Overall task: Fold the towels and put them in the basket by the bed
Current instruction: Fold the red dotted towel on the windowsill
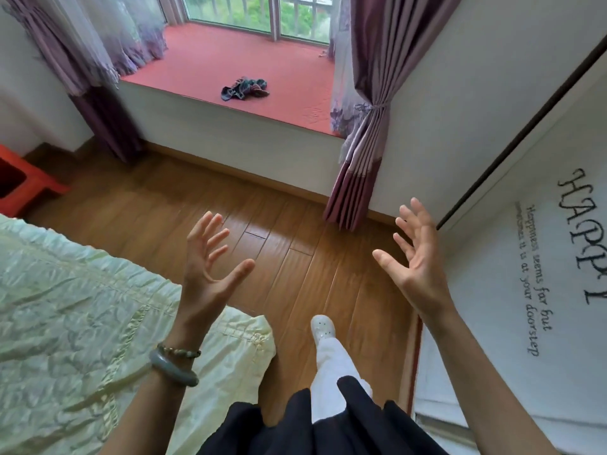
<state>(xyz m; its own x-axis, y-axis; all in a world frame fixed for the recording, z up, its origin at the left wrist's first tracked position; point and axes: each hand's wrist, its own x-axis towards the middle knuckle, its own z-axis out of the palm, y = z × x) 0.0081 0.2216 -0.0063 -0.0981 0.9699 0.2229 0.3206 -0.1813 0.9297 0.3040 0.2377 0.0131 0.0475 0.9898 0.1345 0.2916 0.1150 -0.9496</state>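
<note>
Orange plastic basket (19, 182) sits on the wooden floor (262, 224) at far left, beside the bed (82, 307) with its pale quilted cover. Left hand (207, 267), bracelets on the wrist, is raised with fingers spread, grasping nothing. A crumpled dark towel (244, 88) lies on the red window seat (230, 57) beyond. Right hand (414, 261) is likewise splayed and empty, near the wardrobe door (525, 257).

A bedroom with a window seat

Purple curtains (364, 133) are tied back. A red stool (23, 182) is seen on the wood floor (184, 198).
</note>
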